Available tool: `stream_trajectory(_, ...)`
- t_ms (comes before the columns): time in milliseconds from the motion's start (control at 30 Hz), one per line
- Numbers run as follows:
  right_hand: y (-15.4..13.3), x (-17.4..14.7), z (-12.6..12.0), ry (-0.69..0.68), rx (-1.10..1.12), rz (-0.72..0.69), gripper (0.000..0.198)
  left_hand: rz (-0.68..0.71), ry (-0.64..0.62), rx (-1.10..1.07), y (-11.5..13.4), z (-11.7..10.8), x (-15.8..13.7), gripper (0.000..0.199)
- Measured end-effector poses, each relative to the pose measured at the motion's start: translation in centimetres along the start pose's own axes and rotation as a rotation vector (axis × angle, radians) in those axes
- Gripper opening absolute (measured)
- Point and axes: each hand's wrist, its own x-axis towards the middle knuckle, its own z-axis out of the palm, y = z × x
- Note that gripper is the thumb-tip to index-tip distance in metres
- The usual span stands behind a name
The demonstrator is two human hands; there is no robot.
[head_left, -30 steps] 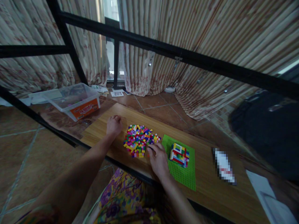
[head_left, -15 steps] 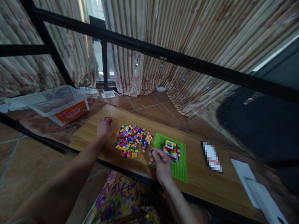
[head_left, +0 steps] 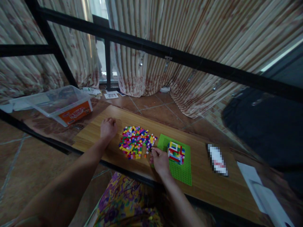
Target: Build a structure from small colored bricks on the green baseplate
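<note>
My left hand (head_left: 109, 127) rests on the wooden table left of a heap of small colourful toy bricks (head_left: 133, 142), its fingers curled in a loose fist. I see nothing in it. Between the heap and the green baseplate (head_left: 181, 172), my right hand (head_left: 160, 160) is closed in a pinch. A small dark toy brick seems to be between its thumb and fingertips, mostly hidden. On the baseplate, just right of that hand, stands a built block of multicoloured bricks (head_left: 176, 154) with a square ring of white and yellow on top.
A phone-like object with a blurred screen (head_left: 217, 160) lies on the table (head_left: 201, 183) to the right. A clear plastic box (head_left: 71, 104) with an orange label stands at the far left. A black metal bar (head_left: 151, 44) crosses before the curtains. White sheets (head_left: 251, 175) lie beyond the table's right end.
My right hand has turned palm-down and shifted slightly left towards the heap, so the dark piece shows less. My left hand stays put on the table. The view has shifted slightly.
</note>
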Motion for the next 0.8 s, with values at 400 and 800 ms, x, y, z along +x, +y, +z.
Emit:
stream_trajectory(400, 0.12, 0.75, -0.34, -0.051, -0.232, -0.148, 0.025, 0.001, -0.005, 0.005, 0.15, -0.19, -0.02, 0.030)
stream_trajectory(800, -0.41, 0.78, 0.30, 0.105, -0.343, -0.338, 0.023, 0.009, -0.020, 0.007, -0.10, -0.13, 0.16, 0.030)
